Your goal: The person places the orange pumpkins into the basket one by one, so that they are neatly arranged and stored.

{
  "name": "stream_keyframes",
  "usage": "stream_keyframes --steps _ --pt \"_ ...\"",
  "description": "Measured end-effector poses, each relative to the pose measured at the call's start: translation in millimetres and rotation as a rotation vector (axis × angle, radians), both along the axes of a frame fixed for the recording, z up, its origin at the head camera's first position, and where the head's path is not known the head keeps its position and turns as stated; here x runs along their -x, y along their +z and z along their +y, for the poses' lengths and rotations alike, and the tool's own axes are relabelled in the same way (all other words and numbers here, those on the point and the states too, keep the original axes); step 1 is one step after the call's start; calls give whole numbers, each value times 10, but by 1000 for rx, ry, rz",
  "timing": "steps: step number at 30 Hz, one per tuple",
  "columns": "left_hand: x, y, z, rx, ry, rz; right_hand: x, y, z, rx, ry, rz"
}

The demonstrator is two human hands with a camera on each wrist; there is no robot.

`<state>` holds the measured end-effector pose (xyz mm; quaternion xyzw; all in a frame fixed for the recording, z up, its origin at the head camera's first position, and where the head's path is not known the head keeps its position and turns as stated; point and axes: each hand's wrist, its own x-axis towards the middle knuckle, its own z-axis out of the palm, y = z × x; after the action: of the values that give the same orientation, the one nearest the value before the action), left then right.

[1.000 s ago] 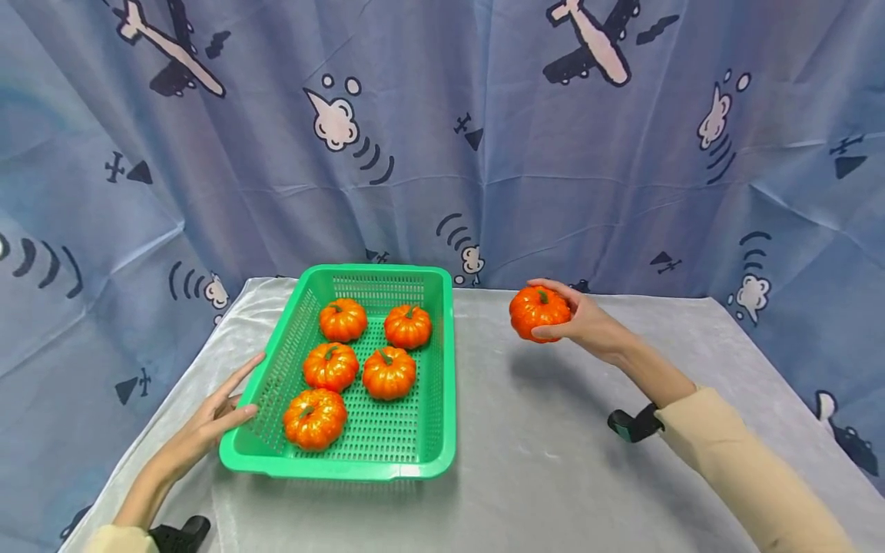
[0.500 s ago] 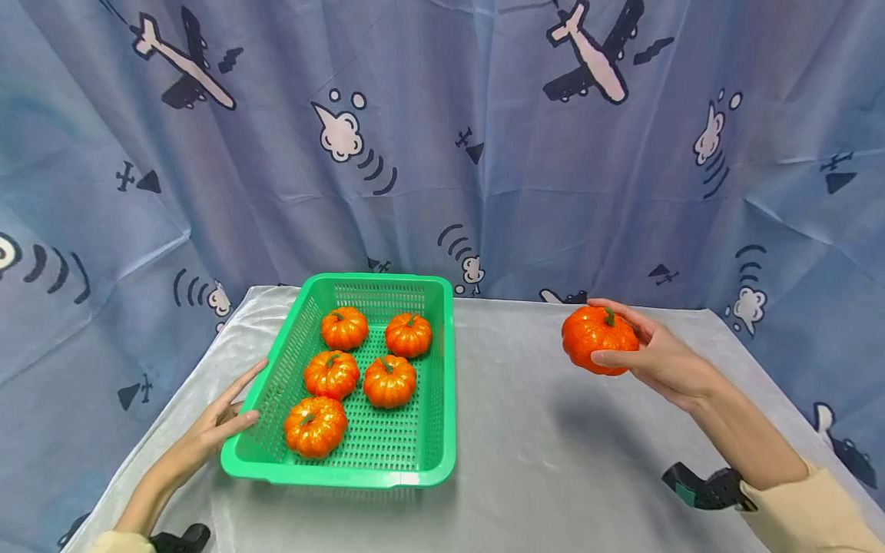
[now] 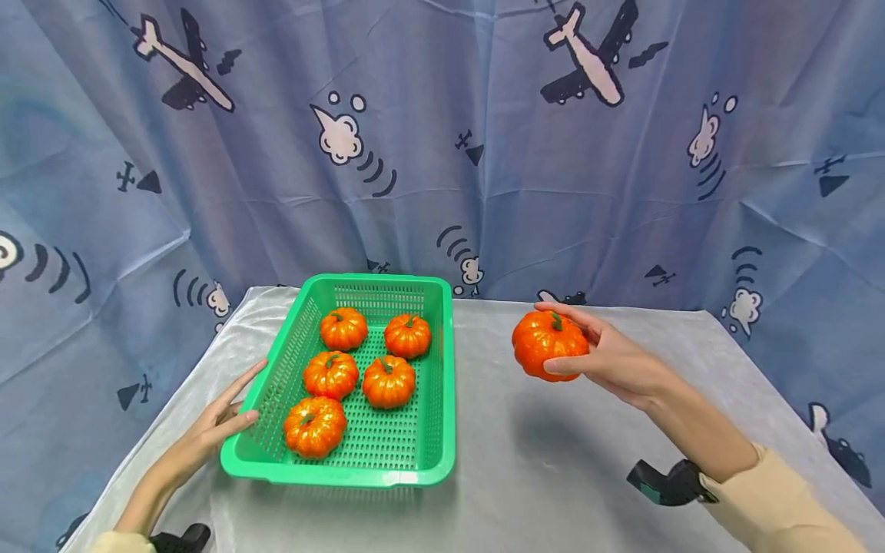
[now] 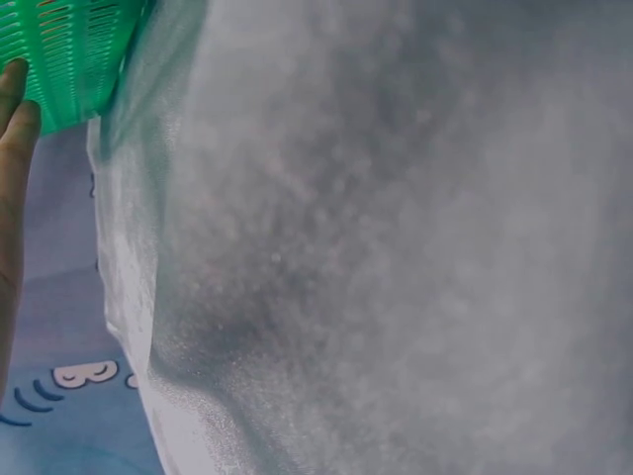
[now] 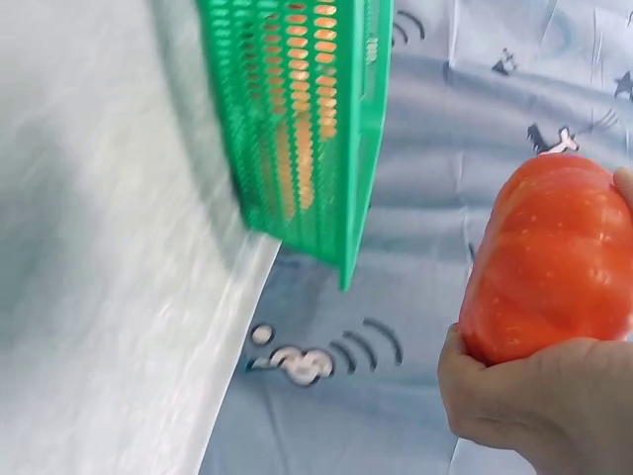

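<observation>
My right hand [image 3: 615, 359] grips a shiny orange pumpkin [image 3: 542, 342] with a green stem, thumb on its near side and fingers round the back. The pumpkin is held above the table, its shadow below it, to the right of a green plastic basket [image 3: 448, 384]. In the right wrist view the pumpkin [image 5: 554, 262] shows its ribbed red-orange side. Several similar pumpkins [image 3: 332, 375] lie in the basket, mostly on its left and far part. My left hand [image 3: 203, 436] rests at the basket's left rim, fingers straight; the left wrist view shows its fingertips against the slotted wall [image 4: 69, 59].
The basket stands on a table [image 3: 512, 491] covered with a pale grey shiny cloth. Behind and beside the table hangs a blue curtain [image 3: 415, 153] printed with planes and clouds. Black bands with a camera sit on both wrists.
My right hand with the pumpkin first moves right and nearer, then back left towards the basket. The left hand and the basket stay put; the head view tips up slightly.
</observation>
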<state>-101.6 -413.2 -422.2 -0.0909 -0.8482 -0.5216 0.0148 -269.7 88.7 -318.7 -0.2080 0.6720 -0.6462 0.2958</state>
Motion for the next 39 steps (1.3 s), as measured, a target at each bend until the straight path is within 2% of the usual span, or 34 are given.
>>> stream_keyframes --steps 10,16,19,23,28,33,39 --pt "25 -13 4 12 8 -23 66 71 -454 83 91 30" --pt "40 -30 10 1 12 -21 89 114 -757 140 173 -4" --pt "42 -39 15 6 20 -17 61 96 -916 155 195 -28" --pt "37 -48 8 -4 18 -15 28 -4 -1124 166 216 -38" --pt "39 -49 -2 -13 17 -15 -16 -187 -1360 103 189 26" --pt "25 -45 1 -14 23 -15 -107 -381 -1548 -35 163 122" --pt "3 -36 2 -20 23 -21 -190 -559 -1706 -142 178 278"
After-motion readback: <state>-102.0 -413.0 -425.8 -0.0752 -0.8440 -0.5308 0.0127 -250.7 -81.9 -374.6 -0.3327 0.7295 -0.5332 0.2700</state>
